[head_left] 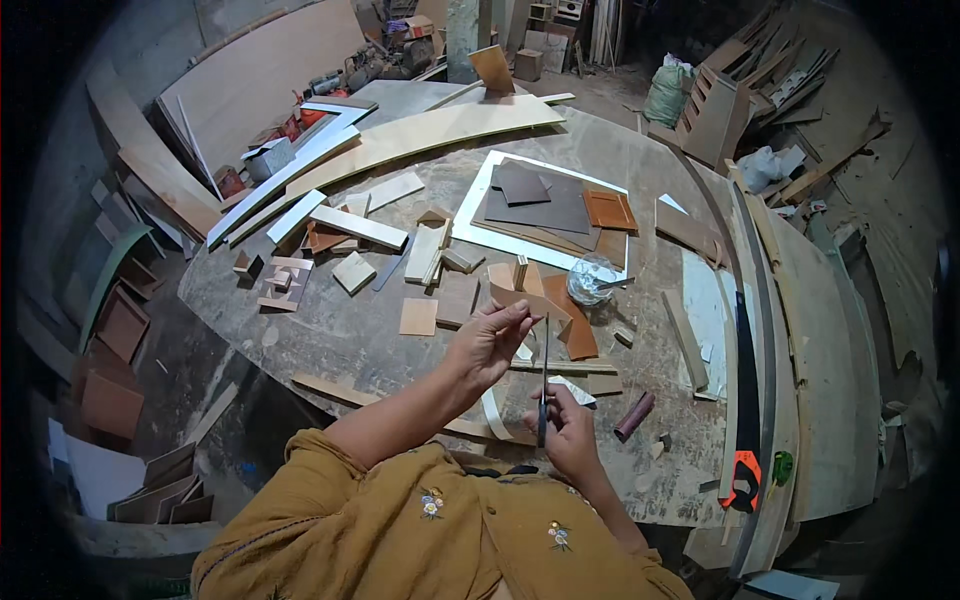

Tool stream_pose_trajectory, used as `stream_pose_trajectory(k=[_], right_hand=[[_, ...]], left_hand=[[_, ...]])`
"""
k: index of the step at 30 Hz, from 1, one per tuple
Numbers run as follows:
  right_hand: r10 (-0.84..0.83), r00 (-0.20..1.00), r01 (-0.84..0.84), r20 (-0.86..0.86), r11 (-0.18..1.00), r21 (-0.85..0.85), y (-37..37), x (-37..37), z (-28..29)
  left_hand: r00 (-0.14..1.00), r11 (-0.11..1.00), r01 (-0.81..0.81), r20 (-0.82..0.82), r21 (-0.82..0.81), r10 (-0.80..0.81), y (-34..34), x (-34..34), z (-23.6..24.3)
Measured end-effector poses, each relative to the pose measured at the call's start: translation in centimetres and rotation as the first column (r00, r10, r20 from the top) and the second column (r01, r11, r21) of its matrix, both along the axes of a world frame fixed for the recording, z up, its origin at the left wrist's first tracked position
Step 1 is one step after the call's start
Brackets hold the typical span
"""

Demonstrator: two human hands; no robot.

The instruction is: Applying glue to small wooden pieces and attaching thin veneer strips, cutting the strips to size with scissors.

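Note:
My right hand [570,430] grips the handles of a pair of dark scissors [544,375], whose blades point up and away from me. My left hand [490,340] pinches the upper end of a pale thin strip [494,412] that curves down toward my lap. The strip runs beside the scissor blades; whether the blades touch it I cannot tell. Both hands are above the near edge of the grey workbench [330,330].
Small wood and laminate offcuts [430,270] litter the bench, with a white board [470,215] carrying dark sheets, a clear plastic container [590,278], a brown roll [634,415], and a handsaw [745,400] with an orange handle at the right. Long boards [420,135] lie across the far side.

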State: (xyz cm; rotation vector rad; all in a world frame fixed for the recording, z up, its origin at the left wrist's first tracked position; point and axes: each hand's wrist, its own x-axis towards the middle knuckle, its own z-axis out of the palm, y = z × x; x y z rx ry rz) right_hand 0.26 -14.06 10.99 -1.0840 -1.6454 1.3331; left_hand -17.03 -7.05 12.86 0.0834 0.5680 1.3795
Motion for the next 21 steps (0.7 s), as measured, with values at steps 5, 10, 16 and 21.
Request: stream_pose_trajectory(k=[5, 10, 16, 21], right_hand=[[-0.030, 0.997, 0.026, 0.065, 0.998, 0.062, 0.4, -0.5, 1.0], [-0.083, 0.992, 0.070, 0.090, 0.987, 0.142, 0.8, -0.5, 0.6], [-0.096, 0.995, 0.092, 0.040, 0.992, 0.088, 0.9, -0.4, -0.1], [-0.118, 0.993, 0.118, -0.002, 0.992, 0.054, 0.6, -0.5, 0.0]], left_hand=[[1.000, 1.000, 0.007, -0.015, 0.015, -0.007, -0.1, 0.5, 0.1], [0.997, 0.998, 0.060, -0.049, 0.001, -0.060, -0.1, 0.9, -0.6], [0.995, 0.997, 0.080, -0.056, 0.014, -0.079, -0.3, 1.3, -0.6], [0.995, 0.996, 0.090, -0.043, 0.016, -0.090, -0.2, 1.5, -0.9]])
